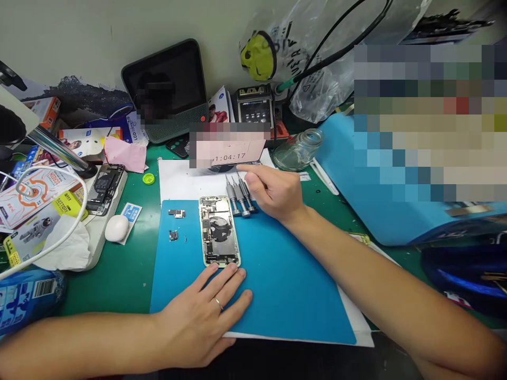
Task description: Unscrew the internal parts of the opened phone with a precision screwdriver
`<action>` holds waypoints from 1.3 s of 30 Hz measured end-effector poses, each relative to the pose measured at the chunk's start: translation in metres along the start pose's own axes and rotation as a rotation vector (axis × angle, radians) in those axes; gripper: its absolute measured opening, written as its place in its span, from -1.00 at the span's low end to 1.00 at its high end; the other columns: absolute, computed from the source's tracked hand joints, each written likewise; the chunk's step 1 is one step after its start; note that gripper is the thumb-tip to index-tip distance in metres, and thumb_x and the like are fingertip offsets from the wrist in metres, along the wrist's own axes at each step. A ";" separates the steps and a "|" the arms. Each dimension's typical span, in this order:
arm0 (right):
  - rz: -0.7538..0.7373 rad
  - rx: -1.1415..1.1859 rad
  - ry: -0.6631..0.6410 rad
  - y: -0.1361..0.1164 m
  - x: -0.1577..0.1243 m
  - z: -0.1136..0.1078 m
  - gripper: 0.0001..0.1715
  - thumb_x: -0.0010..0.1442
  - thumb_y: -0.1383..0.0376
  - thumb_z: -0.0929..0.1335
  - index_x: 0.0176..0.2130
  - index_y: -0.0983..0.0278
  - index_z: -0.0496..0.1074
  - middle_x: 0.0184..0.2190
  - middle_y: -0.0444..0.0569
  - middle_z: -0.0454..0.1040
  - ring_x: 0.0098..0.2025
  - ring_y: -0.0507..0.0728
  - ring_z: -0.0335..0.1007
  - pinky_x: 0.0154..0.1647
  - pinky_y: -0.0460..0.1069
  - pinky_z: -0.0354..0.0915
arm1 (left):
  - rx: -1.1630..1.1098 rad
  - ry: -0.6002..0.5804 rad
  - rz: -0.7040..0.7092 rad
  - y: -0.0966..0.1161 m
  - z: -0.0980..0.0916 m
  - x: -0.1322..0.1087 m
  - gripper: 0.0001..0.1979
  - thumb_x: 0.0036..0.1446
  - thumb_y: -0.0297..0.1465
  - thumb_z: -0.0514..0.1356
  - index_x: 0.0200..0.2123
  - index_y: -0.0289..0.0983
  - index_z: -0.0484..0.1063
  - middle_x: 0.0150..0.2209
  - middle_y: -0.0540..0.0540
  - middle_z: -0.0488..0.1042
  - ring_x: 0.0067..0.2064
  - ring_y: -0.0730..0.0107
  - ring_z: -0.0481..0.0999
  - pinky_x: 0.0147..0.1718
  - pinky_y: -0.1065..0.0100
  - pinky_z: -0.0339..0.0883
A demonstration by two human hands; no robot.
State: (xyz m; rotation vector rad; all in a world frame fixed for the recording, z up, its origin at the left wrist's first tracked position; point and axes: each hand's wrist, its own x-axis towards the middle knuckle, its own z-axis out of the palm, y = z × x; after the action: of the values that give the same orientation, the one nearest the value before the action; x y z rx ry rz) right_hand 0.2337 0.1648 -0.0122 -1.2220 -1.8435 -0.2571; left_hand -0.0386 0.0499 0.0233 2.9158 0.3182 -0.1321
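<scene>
With the uncovered phone (205, 227) on the blue mat (289, 285), we should let our spread left hand (200, 311) press only lightly at its lower edge, while our right hand (275, 191) points a finger near the timer (240, 150), though we cannot tell whether it grips anything.

"1:04:17" shows on the pink panel (237, 150), "BATTERY" on a yellow-marked box (68, 203), and "LCD" on a packet (135, 130).

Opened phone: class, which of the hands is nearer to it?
Left. The left hand is at the near end of the opened phone; the right hand is beyond its far right corner.
</scene>
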 end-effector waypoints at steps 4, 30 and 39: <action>0.022 0.009 -0.112 -0.002 0.001 0.000 -0.55 0.47 0.19 0.16 -0.02 0.27 0.57 0.00 -0.01 0.64 -0.02 0.15 0.64 -0.12 0.00 0.54 | 0.008 0.007 -0.007 0.000 0.001 0.000 -0.35 0.45 -0.13 -0.03 0.43 -0.40 0.03 0.47 -0.43 -0.05 0.49 -0.18 -0.06 0.38 -0.10 -0.14; 0.040 -0.020 -0.255 -0.003 0.000 0.008 -0.60 0.48 0.19 0.17 -0.06 0.21 0.54 0.22 -0.10 0.49 -0.08 0.14 0.64 -0.29 0.02 0.49 | 0.028 0.027 0.002 0.001 0.003 0.000 -0.32 0.42 -0.12 0.02 0.43 -0.42 0.04 0.46 -0.43 -0.03 0.49 -0.17 -0.05 0.38 -0.09 -0.20; 0.036 0.000 -0.239 -0.001 -0.001 0.006 -0.62 0.48 0.19 0.18 -0.06 0.21 0.53 0.21 -0.09 0.49 -0.04 0.15 0.64 -0.27 0.03 0.51 | 0.024 0.030 0.004 0.002 0.002 0.001 -0.33 0.43 -0.13 0.01 0.42 -0.41 0.06 0.46 -0.44 -0.02 0.48 -0.17 -0.03 0.38 -0.10 -0.17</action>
State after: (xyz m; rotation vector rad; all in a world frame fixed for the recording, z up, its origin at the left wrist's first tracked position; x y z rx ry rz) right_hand 0.2292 0.1674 -0.0163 -1.3312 -2.0217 -0.0938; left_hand -0.0370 0.0482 0.0214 2.9440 0.3178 -0.0916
